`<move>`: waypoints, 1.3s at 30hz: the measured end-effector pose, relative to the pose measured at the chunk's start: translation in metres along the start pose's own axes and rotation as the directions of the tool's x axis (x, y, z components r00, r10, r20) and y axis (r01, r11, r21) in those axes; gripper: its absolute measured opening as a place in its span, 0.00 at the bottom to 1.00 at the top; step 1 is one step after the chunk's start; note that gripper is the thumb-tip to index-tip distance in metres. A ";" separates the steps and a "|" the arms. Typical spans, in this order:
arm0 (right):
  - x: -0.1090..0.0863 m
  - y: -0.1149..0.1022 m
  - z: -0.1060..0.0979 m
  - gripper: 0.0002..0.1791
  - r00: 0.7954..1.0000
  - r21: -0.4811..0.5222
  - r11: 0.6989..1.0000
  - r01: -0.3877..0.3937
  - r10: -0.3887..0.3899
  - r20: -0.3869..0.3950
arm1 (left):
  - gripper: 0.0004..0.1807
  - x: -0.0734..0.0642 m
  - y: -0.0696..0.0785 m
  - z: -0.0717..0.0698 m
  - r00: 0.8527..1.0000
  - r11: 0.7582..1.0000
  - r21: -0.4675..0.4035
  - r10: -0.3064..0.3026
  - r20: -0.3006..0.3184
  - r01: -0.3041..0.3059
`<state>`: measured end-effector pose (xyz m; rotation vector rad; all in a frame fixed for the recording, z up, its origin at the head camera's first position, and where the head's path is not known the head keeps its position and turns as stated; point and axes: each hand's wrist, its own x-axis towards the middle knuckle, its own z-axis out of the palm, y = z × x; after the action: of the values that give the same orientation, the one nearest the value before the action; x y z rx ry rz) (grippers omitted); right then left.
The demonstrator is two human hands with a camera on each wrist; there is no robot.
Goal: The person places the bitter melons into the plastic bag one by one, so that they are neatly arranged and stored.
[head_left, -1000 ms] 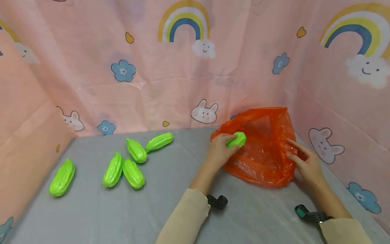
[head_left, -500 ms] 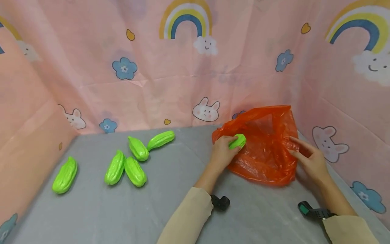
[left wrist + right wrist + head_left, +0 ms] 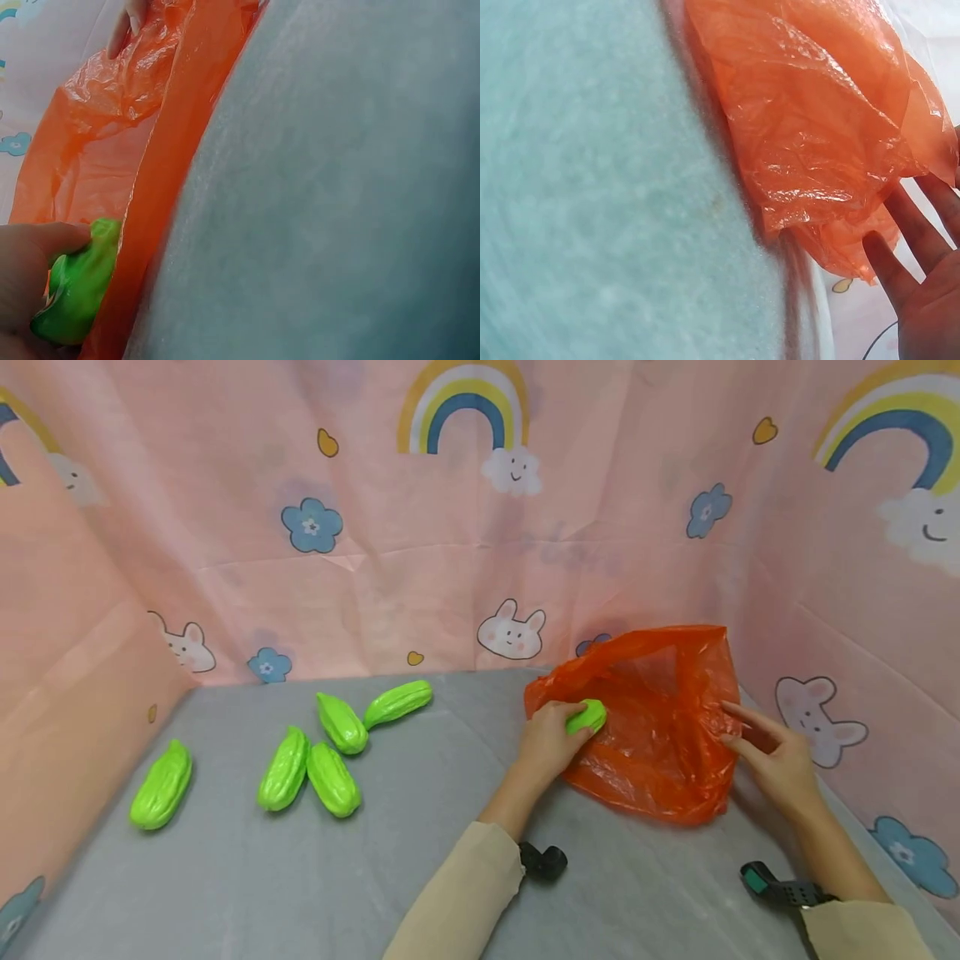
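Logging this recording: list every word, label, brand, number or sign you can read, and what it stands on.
No readable text, number or sign in any view.
Orange bag: no print visible.
Held green piece: no label visible.
Pink backdrop: drawings; one faint bluish patch, too blurred to tell whether it is lettering.
Black wristbands: too small to read any marking.

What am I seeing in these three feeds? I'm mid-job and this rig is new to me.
There's no robot here, just a person's bare hands. The wide picture comes from a head-worn camera looking forward and down; the two close ones come from cameras on each wrist. The left hand holds a bright green, ridged, elongated piece at the open mouth of a thin, see-through orange-red plastic bag. The right hand touches the bag's right side. Five similar green pieces lie leftward on the flat grey surface.
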<state>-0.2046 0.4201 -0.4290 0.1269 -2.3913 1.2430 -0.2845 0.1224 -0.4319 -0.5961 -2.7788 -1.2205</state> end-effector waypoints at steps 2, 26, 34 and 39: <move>-0.001 0.001 -0.002 0.25 1.000 0.005 1.000 0.003 -0.003 -0.003 | 0.23 0.000 0.002 0.001 1.000 1.000 0.008 0.001 0.008 -0.001; -0.001 -0.005 -0.008 0.24 1.000 0.030 1.000 0.002 -0.002 -0.015 | 0.27 0.005 -0.001 0.000 0.998 0.996 0.057 0.067 -0.019 -0.066; 0.000 -0.007 -0.007 0.24 1.000 0.028 1.000 -0.002 0.002 0.001 | 0.26 0.004 -0.004 0.001 0.998 0.996 0.072 0.055 0.025 -0.057; -0.002 -0.007 -0.008 0.24 1.000 0.023 1.000 -0.015 0.015 -0.001 | 0.26 0.003 -0.004 0.001 0.998 0.997 0.065 0.047 0.041 -0.049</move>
<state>-0.1984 0.4218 -0.4206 0.1158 -2.3817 1.2767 -0.2883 0.1214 -0.4352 -0.6844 -2.8067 -1.1146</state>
